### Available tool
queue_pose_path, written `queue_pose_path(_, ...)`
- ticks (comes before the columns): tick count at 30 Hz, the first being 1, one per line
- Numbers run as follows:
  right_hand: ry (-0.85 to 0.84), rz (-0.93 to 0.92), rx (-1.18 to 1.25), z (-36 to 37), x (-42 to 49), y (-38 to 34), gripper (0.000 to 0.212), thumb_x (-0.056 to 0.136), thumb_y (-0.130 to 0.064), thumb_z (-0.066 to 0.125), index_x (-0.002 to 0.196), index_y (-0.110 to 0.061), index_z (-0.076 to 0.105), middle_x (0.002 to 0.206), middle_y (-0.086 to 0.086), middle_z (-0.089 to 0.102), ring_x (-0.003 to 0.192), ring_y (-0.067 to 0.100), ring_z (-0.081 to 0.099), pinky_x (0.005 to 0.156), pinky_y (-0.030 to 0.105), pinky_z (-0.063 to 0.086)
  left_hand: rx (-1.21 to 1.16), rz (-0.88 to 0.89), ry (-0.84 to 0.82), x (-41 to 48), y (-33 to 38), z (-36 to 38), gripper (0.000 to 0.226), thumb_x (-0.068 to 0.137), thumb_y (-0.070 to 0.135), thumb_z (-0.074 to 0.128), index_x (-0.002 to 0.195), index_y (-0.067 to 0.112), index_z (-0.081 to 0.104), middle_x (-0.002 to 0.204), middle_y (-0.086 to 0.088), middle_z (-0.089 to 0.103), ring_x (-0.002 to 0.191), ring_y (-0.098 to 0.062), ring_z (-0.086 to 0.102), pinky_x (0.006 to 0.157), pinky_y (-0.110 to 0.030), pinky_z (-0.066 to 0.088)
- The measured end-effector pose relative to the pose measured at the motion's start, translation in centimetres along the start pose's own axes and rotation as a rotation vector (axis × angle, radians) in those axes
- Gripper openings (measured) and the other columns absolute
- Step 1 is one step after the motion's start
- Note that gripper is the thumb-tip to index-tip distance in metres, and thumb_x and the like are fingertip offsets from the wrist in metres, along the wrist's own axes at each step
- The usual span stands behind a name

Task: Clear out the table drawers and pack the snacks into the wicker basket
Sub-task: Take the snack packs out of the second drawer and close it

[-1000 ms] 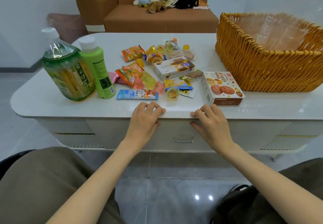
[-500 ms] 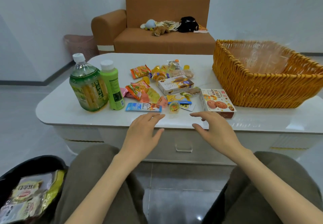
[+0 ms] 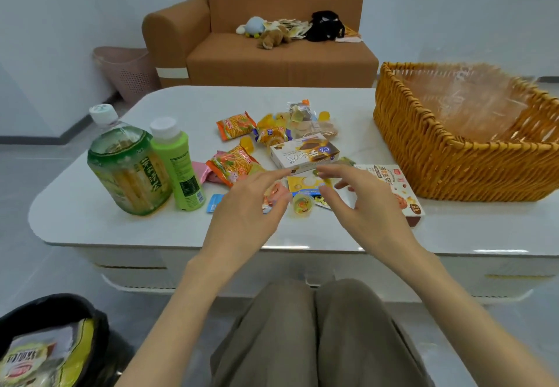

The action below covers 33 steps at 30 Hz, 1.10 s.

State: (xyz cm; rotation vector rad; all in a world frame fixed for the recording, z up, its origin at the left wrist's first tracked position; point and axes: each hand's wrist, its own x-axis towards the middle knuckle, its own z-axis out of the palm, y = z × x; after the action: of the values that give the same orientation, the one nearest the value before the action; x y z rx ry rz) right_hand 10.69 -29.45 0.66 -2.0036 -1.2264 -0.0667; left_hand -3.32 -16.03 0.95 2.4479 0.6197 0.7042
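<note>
A pile of snacks lies mid-table: orange noodle packets (image 3: 234, 125), a white and brown biscuit box (image 3: 304, 152), a cookie box (image 3: 393, 188), a yellow packet (image 3: 304, 182) and a small jelly cup (image 3: 302, 206). The wicker basket (image 3: 447, 157), lined with clear plastic, stands at the right with nothing in it. My left hand (image 3: 248, 208) and right hand (image 3: 360, 202) hover over the front of the pile, fingers spread and holding nothing. The drawer front under the table top is shut, mostly hidden behind my knees.
Two green drink bottles (image 3: 128, 163) (image 3: 178, 166) stand at the table's left. A black bag with snack packets (image 3: 45, 353) sits on the floor at bottom left. A brown sofa (image 3: 272, 57) with plush toys and a pink bin (image 3: 130, 72) stand behind the white table (image 3: 90, 223).
Both hands lifted off the table's front edge and moved forward over the snack pile. The camera pulled back and tilted up, showing more of the room.
</note>
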Motion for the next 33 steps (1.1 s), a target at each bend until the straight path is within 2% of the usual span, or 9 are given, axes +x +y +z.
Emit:
queue_pose_path(3, -0.010, 0.040, 0.004, 1.6, 3.3, 1.5, 0.034, 0.094, -0.032, 0.057, 0.127, -0.033, 0.057, 0.116, -0.015, 0.064, 0.101, 0.006, 0.057, 0.086, 0.025, 0.046, 0.013, -0.030, -0.015, 3.6, -1.7, 1.3, 0.040, 0.094, 0.034, 0.057, 0.134, 0.036, 0.051, 0.133, 0.013, 0.054, 0.119, -0.004, 0.048, 0.089, -0.016, 0.036)
queue_pose_path(7, 0.010, 0.064, 0.052, 3.2, 7.8, 3.2, 0.031, 0.094, -0.028, 0.057, 0.125, -0.030, 0.060, 0.117, -0.014, 0.065, 0.104, 0.007, 0.059, 0.089, 0.033, 0.050, 0.015, -0.066, -0.032, 8.8, -3.6, 3.1, 0.042, 0.094, 0.033, 0.056, 0.135, 0.037, 0.049, 0.133, 0.012, 0.055, 0.121, -0.009, 0.049, 0.098, -0.029, 0.043)
queue_pose_path(13, -0.002, 0.155, 0.082, 3.1, 13.6, 3.6, 0.031, 0.091, -0.033, 0.054, 0.121, -0.030, 0.061, 0.110, -0.013, 0.066, 0.097, 0.008, 0.060, 0.087, 0.037, 0.051, -0.034, -0.136, -0.091, 14.6, -3.9, 3.3, 0.042, 0.095, 0.033, 0.055, 0.136, 0.035, 0.050, 0.136, 0.013, 0.052, 0.123, -0.005, 0.046, 0.094, -0.016, 0.033)
queue_pose_path(16, -0.049, 0.226, 0.117, 1.1, 16.3, 2.1, 0.026, 0.093, -0.027, 0.058, 0.118, -0.030, 0.062, 0.103, -0.013, 0.067, 0.089, 0.003, 0.060, 0.084, 0.036, 0.051, -0.045, -0.168, -0.165, 17.0, -2.4, 1.3, 0.042, 0.095, 0.032, 0.055, 0.137, 0.033, 0.049, 0.133, 0.011, 0.053, 0.119, -0.006, 0.048, 0.089, -0.014, 0.033)
queue_pose_path(18, -0.099, 0.265, 0.108, -1.1, 18.2, 0.3, 0.026, 0.093, -0.024, 0.058, 0.119, -0.030, 0.062, 0.100, -0.013, 0.069, 0.089, 0.003, 0.060, 0.084, 0.031, 0.050, -0.039, -0.187, -0.211, 18.7, -0.9, -1.1, 0.044, 0.095, 0.032, 0.055, 0.138, 0.031, 0.048, 0.134, 0.009, 0.053, 0.120, -0.009, 0.049, 0.091, -0.021, 0.037)
queue_pose_path(21, -0.146, 0.279, 0.102, -5.8, 21.2, -3.6, 0.030, 0.093, -0.019, 0.058, 0.122, -0.026, 0.062, 0.107, -0.012, 0.067, 0.093, 0.006, 0.061, 0.079, 0.011, 0.044, -0.018, -0.214, -0.241, 21.3, 2.7, -6.5, 0.045, 0.095, 0.032, 0.055, 0.139, 0.031, 0.047, 0.136, 0.008, 0.051, 0.124, -0.013, 0.048, 0.095, -0.030, 0.041)
queue_pose_path(22, -0.159, 0.282, 0.091, -7.6, 22.2, -5.2, 0.030, 0.093, -0.019, 0.058, 0.122, -0.025, 0.062, 0.109, -0.012, 0.067, 0.093, 0.006, 0.060, 0.078, 0.010, 0.042, -0.004, -0.216, -0.248, 22.2, 4.2, -8.7, 0.044, 0.095, 0.031, 0.055, 0.139, 0.031, 0.046, 0.137, 0.008, 0.051, 0.125, -0.013, 0.046, 0.096, -0.030, 0.041)
queue_pose_path(27, -0.234, 0.300, 0.038, -16.2, 27.4, -13.4, 0.030, 0.096, -0.026, 0.054, 0.125, -0.029, 0.059, 0.116, -0.012, 0.064, 0.097, 0.008, 0.059, 0.083, 0.033, 0.050, 0.070, -0.219, -0.273, 26.5, 10.4, -20.7, 0.046, 0.097, 0.034, 0.049, 0.142, 0.032, 0.041, 0.142, 0.011, 0.045, 0.129, -0.011, 0.040, 0.097, -0.029, 0.037)
queue_pose_path(33, -0.234, 0.265, -0.032, -24.2, 31.5, -21.4, 0.032, 0.097, -0.030, 0.052, 0.128, -0.029, 0.055, 0.121, -0.014, 0.062, 0.103, 0.007, 0.057, 0.084, 0.026, 0.047, 0.035, -0.218, -0.276, 29.7, 14.9, -31.4, 0.044, 0.097, 0.034, 0.050, 0.141, 0.030, 0.043, 0.142, 0.007, 0.046, 0.129, -0.014, 0.043, 0.101, -0.033, 0.039)
